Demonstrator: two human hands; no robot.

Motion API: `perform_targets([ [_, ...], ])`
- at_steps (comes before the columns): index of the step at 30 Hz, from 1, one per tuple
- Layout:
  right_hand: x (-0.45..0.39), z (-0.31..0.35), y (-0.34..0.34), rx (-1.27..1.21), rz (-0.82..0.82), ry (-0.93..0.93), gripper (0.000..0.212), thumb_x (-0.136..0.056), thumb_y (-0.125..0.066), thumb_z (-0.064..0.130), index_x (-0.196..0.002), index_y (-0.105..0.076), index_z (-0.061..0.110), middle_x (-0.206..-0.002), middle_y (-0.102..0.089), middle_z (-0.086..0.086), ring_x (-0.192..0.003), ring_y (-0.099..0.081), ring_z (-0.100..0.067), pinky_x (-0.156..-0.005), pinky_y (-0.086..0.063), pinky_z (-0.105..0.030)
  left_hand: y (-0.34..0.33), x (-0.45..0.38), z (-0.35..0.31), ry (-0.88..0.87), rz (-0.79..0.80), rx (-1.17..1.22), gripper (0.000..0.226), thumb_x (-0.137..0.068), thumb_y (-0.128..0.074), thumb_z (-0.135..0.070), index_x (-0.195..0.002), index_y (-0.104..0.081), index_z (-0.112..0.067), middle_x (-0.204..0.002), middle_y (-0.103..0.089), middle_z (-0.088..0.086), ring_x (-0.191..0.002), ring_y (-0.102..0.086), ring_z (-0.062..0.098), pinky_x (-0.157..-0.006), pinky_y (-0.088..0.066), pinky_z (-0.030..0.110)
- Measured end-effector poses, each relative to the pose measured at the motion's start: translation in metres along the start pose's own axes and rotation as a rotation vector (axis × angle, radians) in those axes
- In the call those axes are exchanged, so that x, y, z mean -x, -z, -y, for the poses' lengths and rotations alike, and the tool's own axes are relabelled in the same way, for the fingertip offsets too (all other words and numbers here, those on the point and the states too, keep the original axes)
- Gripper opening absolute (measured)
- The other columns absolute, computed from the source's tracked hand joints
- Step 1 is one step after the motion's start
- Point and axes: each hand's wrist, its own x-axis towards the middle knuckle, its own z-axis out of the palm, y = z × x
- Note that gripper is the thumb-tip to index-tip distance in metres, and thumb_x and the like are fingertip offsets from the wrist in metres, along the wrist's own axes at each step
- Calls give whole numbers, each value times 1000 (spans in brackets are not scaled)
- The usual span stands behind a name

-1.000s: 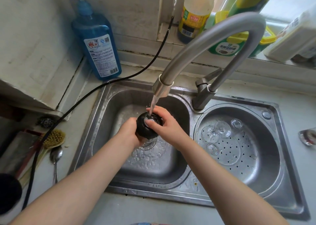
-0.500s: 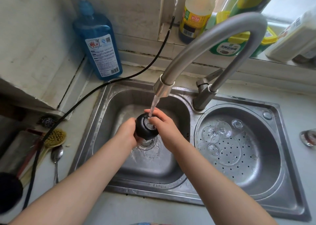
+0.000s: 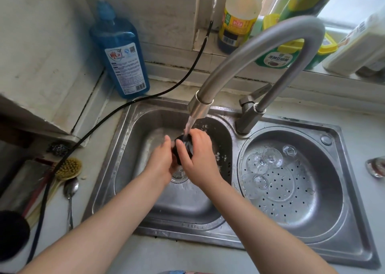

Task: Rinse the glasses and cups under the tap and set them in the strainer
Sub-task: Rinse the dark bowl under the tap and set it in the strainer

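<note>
A small black cup [image 3: 180,146] is held between both hands over the left sink basin [image 3: 145,127]. Water runs from the tap [image 3: 200,104] onto the cup. My left hand [image 3: 161,161] cups it from the left and below. My right hand [image 3: 196,159] grips it from the right, thumb across its side. The cup lies tilted on its side. Several clear glasses [image 3: 270,158] stand upside down in the round perforated strainer [image 3: 291,190] in the right basin.
A blue soap bottle [image 3: 121,54] stands behind the sink at the left. A black cable [image 3: 145,98] crosses the counter. A brush [image 3: 68,168] and a spoon [image 3: 70,192] lie left of the sink. Bottles line the window sill. Another glass [image 3: 377,167] sits at the right edge.
The cup has turned from mouth-up to lying on its side under the stream. My right hand has shifted its grip round it. Water splashes more.
</note>
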Motion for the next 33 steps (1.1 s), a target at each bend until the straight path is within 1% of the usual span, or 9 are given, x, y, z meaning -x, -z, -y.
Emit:
perform_targets([
  [5,-15,19,-11,-207,-89,-274,28,-87,-53,26,-70,-61,6,-73,-59,-7,-80,-53,-21,-78,-43,-36,3,6,13,-326,-154,-180,41,-101,-35,-39,-101,-64,-11,-101,-69,14,-98,-65,27,-93,-50,49],
  [10,-25,22,-16,-375,-3,-618,41,-83,-51,49,-111,-62,21,-123,-58,-8,-110,-56,-21,-99,-45,-40,3,7,6,-433,-175,-233,42,-100,-35,-40,-102,-62,-7,-99,-68,14,-97,-64,27,-92,-50,49],
  [13,-15,25,-11,-320,59,-488,27,-88,-59,44,-107,-55,25,-130,-47,-3,-102,-53,-4,-92,-42,-16,7,2,3,-411,-133,-232,40,-101,-36,-39,-96,-64,-10,-96,-69,13,-96,-66,28,-91,-51,48],
  [16,-3,19,-6,-196,76,-230,35,-86,-56,53,-109,-53,27,-143,-34,-2,-128,-41,-15,-106,-37,-32,10,-2,-4,-301,-19,-205,37,-103,-37,-35,-102,-66,-12,-100,-70,14,-97,-67,24,-92,-52,42],
  [19,-1,7,1,-214,168,-232,51,-90,-56,50,-130,-47,22,-150,-30,-2,-138,-30,-12,-114,-29,-34,12,3,-7,-353,49,-237,34,-103,-38,-32,-91,-64,-14,-90,-68,7,-88,-64,17,-80,-52,31],
  [22,-2,8,6,-532,125,-591,88,-78,-65,60,-149,-23,27,-155,-26,-3,-138,-34,-18,-112,-34,-43,16,10,-1,-490,132,-328,41,-102,-38,-35,-78,-54,-7,-73,-56,2,-72,-53,10,-71,-44,28],
  [25,-8,7,20,-901,330,-877,76,-75,-71,58,-133,-49,14,-127,-59,-15,-109,-64,-29,-86,-55,-49,17,17,2,-535,126,-326,39,-103,-36,-31,-67,-38,-16,-59,-36,-10,-57,-35,4,-62,-34,24],
  [27,-8,8,25,-862,392,-827,53,-79,-72,47,-119,-61,15,-113,-66,-13,-100,-67,-26,-81,-58,-48,23,16,4,-527,131,-332,39,-103,-35,-31,-66,-39,-18,-60,-38,-12,-61,-38,6,-68,-35,27],
  [33,-2,1,16,-182,181,-277,63,-73,-79,41,-128,-51,29,-122,-54,7,-114,-51,-5,-99,-43,-26,35,23,3,-176,244,-202,32,-98,-45,-39,-104,-60,-11,-109,-67,11,-102,-64,19,-87,-55,39],
])
